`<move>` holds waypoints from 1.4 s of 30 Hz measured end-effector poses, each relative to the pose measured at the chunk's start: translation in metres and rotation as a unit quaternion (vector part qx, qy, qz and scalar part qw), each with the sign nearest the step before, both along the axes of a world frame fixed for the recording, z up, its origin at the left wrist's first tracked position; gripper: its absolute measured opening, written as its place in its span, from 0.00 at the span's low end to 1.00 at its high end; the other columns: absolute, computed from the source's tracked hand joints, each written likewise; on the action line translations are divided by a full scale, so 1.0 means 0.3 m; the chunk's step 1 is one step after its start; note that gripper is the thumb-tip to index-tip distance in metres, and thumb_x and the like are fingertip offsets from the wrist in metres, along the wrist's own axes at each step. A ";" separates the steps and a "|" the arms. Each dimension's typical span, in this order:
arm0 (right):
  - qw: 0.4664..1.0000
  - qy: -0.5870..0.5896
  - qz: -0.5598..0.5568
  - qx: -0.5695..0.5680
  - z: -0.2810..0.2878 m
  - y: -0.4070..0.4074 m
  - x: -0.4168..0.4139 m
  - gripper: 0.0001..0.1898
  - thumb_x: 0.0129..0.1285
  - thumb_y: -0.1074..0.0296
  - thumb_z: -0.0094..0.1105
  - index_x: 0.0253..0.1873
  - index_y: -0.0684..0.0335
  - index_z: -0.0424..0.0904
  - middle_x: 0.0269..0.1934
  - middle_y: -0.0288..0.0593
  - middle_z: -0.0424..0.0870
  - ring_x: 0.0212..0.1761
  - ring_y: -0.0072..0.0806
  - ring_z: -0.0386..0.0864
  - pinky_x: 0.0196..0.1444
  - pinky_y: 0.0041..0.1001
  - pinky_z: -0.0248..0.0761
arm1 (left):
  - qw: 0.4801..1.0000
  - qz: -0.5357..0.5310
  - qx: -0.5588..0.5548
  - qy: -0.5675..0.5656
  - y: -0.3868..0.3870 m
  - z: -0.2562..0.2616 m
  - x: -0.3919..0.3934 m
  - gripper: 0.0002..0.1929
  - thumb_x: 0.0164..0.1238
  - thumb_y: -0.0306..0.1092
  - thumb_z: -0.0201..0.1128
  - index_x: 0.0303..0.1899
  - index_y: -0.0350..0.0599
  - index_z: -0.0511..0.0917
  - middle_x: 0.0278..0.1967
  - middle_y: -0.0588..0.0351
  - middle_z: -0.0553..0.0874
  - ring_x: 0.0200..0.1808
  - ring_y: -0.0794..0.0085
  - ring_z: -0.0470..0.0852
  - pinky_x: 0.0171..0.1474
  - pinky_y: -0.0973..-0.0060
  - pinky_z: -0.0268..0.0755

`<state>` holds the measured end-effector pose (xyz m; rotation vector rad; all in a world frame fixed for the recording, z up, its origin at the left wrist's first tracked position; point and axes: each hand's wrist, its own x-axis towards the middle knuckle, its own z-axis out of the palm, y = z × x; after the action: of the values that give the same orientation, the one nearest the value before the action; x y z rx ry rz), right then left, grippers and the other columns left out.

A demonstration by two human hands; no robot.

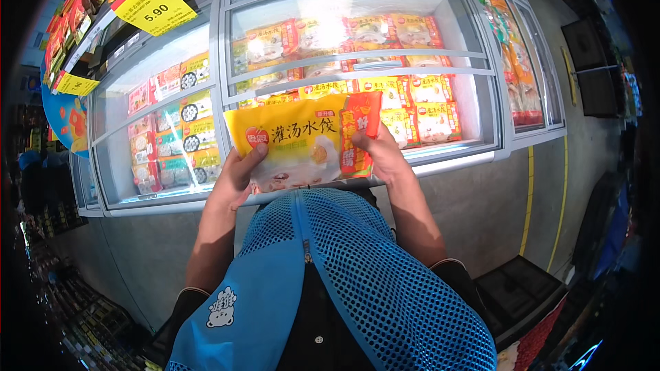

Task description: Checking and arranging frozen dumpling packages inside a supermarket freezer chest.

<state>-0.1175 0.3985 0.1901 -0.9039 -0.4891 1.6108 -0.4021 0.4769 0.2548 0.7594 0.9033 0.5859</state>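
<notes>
Both my hands hold up a yellow and red plastic bag of frozen dumplings, level across my chest, its printed front towards me. My left hand grips the lower left edge, thumb on the front. On the red right end, my right hand has its thumb pressed over the print and its fingers hidden behind. Beyond the bag is a chest freezer with a sliding glass lid. Inside it, similar yellow and red bags stand in rows, some seen through the glass.
Left of the frame post, another freezer section holds several stacked food packs under glass. Yellow price tags hang from a shelf above, which carries bagged goods. Dark crates stand at the lower right. Yellow lines mark the grey floor.
</notes>
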 end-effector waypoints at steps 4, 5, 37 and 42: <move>0.997 -0.006 -0.053 -0.059 -0.013 0.017 -0.040 0.23 0.72 0.68 0.66 0.69 0.66 0.76 0.60 0.43 0.86 0.62 0.31 0.82 0.64 0.35 0.77 | 1.000 0.021 -0.013 0.003 -0.002 -0.001 0.034 0.33 0.77 0.48 0.68 0.71 0.33 0.70 0.62 0.43 0.84 0.62 0.58 0.85 0.63 0.63 0.80; 0.997 -0.007 -0.053 -0.059 -0.015 0.020 -0.052 0.23 0.72 0.68 0.66 0.69 0.66 0.76 0.60 0.43 0.86 0.62 0.31 0.82 0.64 0.35 0.77 | 1.000 0.020 -0.013 0.002 -0.001 0.011 0.046 0.33 0.77 0.48 0.68 0.71 0.33 0.70 0.62 0.43 0.84 0.62 0.58 0.85 0.63 0.63 0.80; 0.997 0.051 -0.052 0.000 0.172 0.039 -0.056 0.22 0.76 0.69 0.61 0.70 0.68 0.72 0.60 0.45 0.86 0.59 0.30 0.85 0.61 0.33 0.81 | 0.993 0.101 -0.012 -0.056 0.035 0.092 0.003 0.28 0.78 0.41 0.63 0.72 0.37 0.69 0.62 0.45 0.84 0.59 0.58 0.86 0.61 0.61 0.82; 0.995 0.062 -0.083 -0.004 0.171 0.042 -0.039 0.22 0.76 0.67 0.61 0.70 0.67 0.73 0.59 0.46 0.86 0.57 0.30 0.87 0.59 0.33 0.83 | 0.986 0.097 -0.067 -0.115 0.048 0.090 -0.027 0.30 0.79 0.44 0.61 0.73 0.35 0.68 0.63 0.41 0.83 0.62 0.53 0.85 0.64 0.56 0.82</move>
<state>-0.1291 0.4110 0.2413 -0.8225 -0.3126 1.5079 -0.4101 0.4915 0.2819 0.4740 0.7982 0.7596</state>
